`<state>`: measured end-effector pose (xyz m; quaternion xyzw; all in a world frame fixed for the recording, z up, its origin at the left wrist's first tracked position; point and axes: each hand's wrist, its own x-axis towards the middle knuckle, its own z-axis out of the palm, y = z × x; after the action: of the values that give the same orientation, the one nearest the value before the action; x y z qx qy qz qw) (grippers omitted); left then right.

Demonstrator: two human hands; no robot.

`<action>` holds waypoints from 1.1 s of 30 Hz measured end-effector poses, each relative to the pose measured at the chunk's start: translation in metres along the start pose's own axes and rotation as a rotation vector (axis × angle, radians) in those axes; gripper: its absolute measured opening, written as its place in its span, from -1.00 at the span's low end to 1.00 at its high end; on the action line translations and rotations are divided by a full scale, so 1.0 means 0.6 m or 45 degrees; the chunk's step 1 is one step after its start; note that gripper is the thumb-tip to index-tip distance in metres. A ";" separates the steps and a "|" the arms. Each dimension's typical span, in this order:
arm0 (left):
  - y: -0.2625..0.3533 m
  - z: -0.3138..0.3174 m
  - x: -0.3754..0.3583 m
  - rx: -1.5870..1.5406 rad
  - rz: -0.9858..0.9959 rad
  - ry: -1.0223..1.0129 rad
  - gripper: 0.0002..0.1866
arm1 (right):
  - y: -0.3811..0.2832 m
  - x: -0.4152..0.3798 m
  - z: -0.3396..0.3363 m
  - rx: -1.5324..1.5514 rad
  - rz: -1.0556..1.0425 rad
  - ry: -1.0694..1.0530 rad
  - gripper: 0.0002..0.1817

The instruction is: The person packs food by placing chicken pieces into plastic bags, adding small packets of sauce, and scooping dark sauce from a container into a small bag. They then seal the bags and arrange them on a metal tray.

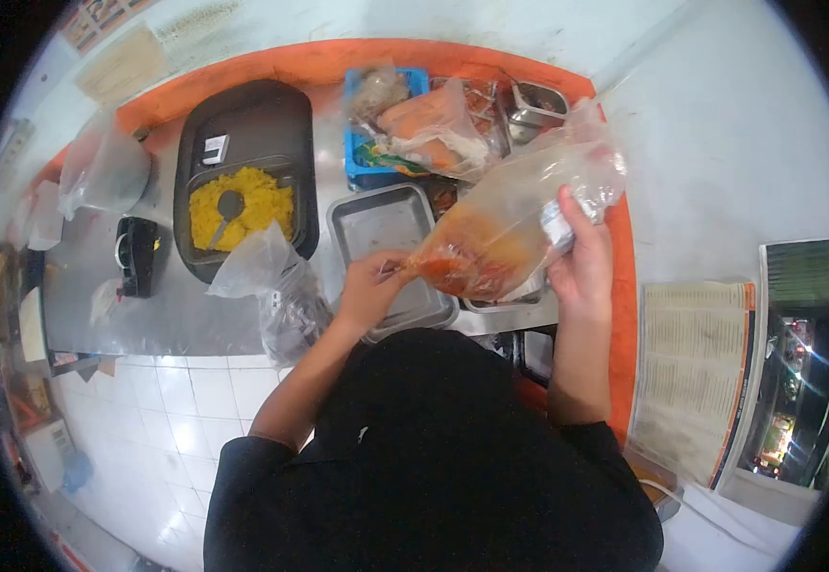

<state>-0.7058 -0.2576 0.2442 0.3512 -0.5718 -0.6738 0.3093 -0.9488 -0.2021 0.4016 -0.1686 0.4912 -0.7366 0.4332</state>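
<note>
A clear plastic bag [495, 229] with orange-red food in its lower end is stretched between my two hands. My left hand [373, 291] pinches the bag's lower left corner. Around its upper right side my right hand [581, 253] is closed, thumb on top, beside a whitish patch. Beneath my left hand lies a metal tray [381, 226] with a bare bottom. Behind the bag, a blue crate [359, 172] holds bagged food, including an orange-filled bag [433, 129].
At the left, a dark rice container [247, 119] holds yellow rice [266, 195] and a scoop. A knotted plastic bag [290, 300] sits at the counter's front edge. Further left are a black device [136, 255] and a large plastic-wrapped tub [109, 172]. A metal container [536, 103] stands back right.
</note>
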 end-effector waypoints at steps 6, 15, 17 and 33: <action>-0.074 -0.042 -0.107 -0.067 -0.270 0.280 -0.97 | 0.162 0.034 0.017 -0.250 0.339 -0.231 -0.58; -0.124 -0.057 -0.123 -0.321 -0.740 0.511 -0.84 | 0.328 -0.030 -0.106 -1.869 -0.085 -0.787 -0.43; -0.109 -0.057 -0.114 -0.433 -0.753 0.494 -0.83 | 0.332 -0.080 -0.113 -2.161 -0.309 -0.704 -0.40; 0.140 -0.068 -0.027 -0.521 -0.433 0.345 -0.83 | 0.314 -0.046 -0.062 -1.085 -0.158 -0.632 -0.61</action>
<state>-0.6616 -0.2798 0.3252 0.4592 -0.3105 -0.7641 0.3299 -0.8690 -0.1849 0.2254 -0.5298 0.6198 -0.4324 0.3849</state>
